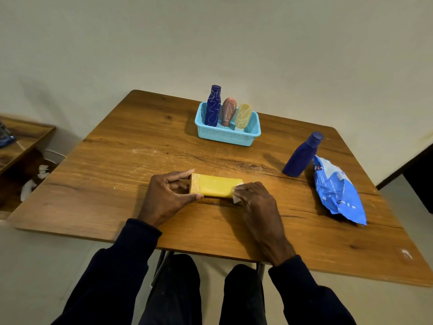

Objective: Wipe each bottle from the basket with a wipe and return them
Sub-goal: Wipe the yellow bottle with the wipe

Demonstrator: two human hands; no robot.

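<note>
At the far left, off the desk (117, 165), a low wooden shelf (21, 141) stands by the wall, with white crumpled scraps (30, 186) on the floor below it, possibly used wipes, though they are too small to tell.

Near the front middle of the desk, the left hand (167, 198) grips the left end of a yellow bottle (216, 185) lying on its side, thumb on the near face and fingers over the far edge. The right hand (255, 202) is closed on a white wipe (236, 195) pressed against the bottle's right end. The step in hand looks like wiping this yellow bottle; the next move calls for drawing the wipe along its length, turning it, then standing it back in the basket.

Farther back, right of centre, the light blue basket (228, 134) holds three upright bottles marked with white scribbles: a dark blue bottle (212, 106), a brown bottle (228, 111) and a pale yellow bottle (243, 114). There is room in the basket's right part.

To the right, a plain dark blue bottle (302, 156) stands on the desk, just beside a blue wipe packet (337, 191) that lies close to the right edge. The path from hands to basket is open wood; a wide sweep rightward could knock the standing bottle.
</note>
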